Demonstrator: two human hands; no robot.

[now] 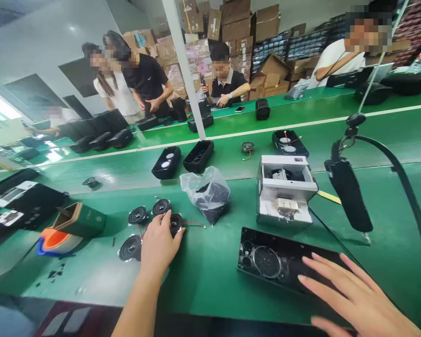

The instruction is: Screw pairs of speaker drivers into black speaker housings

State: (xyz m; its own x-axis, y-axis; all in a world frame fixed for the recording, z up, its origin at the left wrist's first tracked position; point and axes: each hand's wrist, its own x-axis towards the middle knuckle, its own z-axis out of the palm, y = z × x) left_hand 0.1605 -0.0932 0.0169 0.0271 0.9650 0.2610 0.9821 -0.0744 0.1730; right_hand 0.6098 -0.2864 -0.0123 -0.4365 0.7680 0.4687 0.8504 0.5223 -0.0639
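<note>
Left hand [157, 248] is curling over a small round speaker driver [176, 223], fingers partly closed, fingertips bearing on its rim. A red lead wire [193, 224] is trailing off to the right. The driver is sitting near the middle of the green workbench [210, 281], toward its near edge, with three more drivers [138, 215] clustered just beside it. Holding by the rim is looking like sound practice for so delicate a part.

Right hand [358, 295] is spreading wide open and holding nothing, fingertips over a black speaker housing [294, 262]; whether they are touching it, I cannot tell. The housing is lying with its round grille [266, 262] facing up.

Farther out, a clear plastic bag [205, 194] of black parts is sitting beside an open white carton [286, 187]. A green box [79, 222] is lying toward the left edge. A black hanging tool [349, 194] is dangling at right, and co-workers [224, 77] are working beyond the far bench.
</note>
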